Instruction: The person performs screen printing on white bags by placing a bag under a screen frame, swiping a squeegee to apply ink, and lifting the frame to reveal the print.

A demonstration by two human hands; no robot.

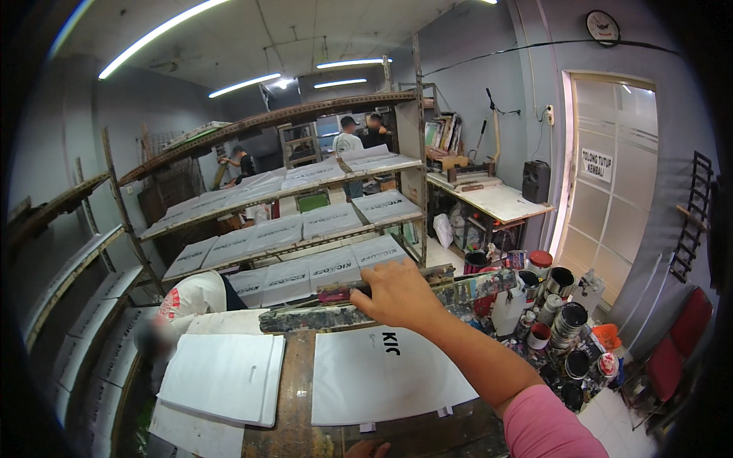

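Observation:
My right hand reaches across the table to its far edge. Its fingers are curled down at a paint-crusted bar, closed on something dark that they mostly hide. Below that arm a white plastic bag lies flat on the worn wooden table, with black print near its top and two small white tabs at its near edge. Only a little of my left hand shows at the lower edge, close to those tabs; its grip cannot be made out. A stack of white bags with a handle slot lies to the left.
Rack shelves ahead hold rows of printed white bags. Paint cans and bottles crowd the right side. A person in a white shirt bends beyond the table at left; several others stand farther back. A white worktable stands near the door.

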